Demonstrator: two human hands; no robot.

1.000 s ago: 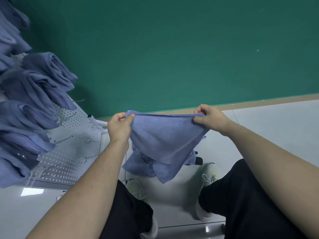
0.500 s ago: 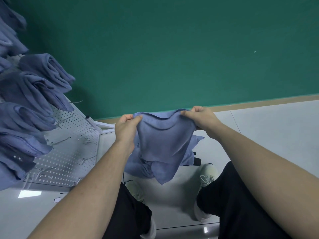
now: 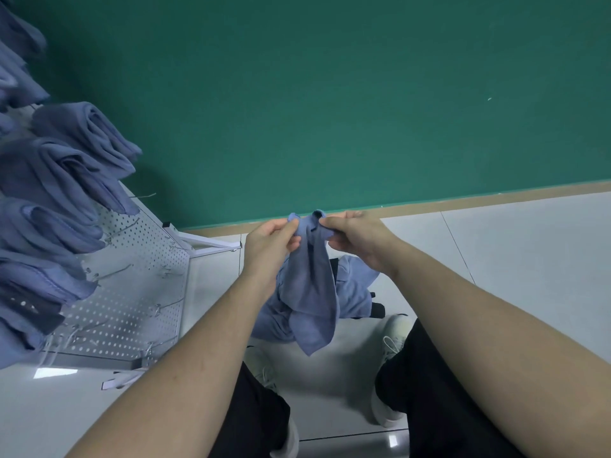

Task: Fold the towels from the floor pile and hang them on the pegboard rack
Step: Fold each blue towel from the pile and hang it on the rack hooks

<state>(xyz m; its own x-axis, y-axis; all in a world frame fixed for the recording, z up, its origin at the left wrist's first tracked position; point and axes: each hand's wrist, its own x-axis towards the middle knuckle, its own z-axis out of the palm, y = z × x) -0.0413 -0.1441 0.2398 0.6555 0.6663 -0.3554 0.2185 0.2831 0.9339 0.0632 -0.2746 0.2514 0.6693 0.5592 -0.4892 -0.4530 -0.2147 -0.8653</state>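
Note:
A blue towel (image 3: 310, 285) hangs folded in a narrow strip between my hands, its top corners pinched together. My left hand (image 3: 269, 241) grips the top left edge and my right hand (image 3: 355, 236) grips the top right, the two hands almost touching. Below and behind the held towel lies the floor pile of blue towels (image 3: 353, 289). At the left stands the white pegboard rack (image 3: 132, 285), with several folded blue towels (image 3: 66, 170) hung on its upper hooks. Bare metal hooks (image 3: 167, 272) stick out lower down.
A green wall (image 3: 330, 94) with a tan baseboard runs behind. The floor (image 3: 512, 259) is pale grey tile. My two light shoes (image 3: 393, 332) and dark trouser legs fill the bottom. The rack's white foot (image 3: 211, 247) reaches toward the pile.
My hands have come together from wide apart, folding the spread towel in half lengthwise; it now hangs as a narrow strip.

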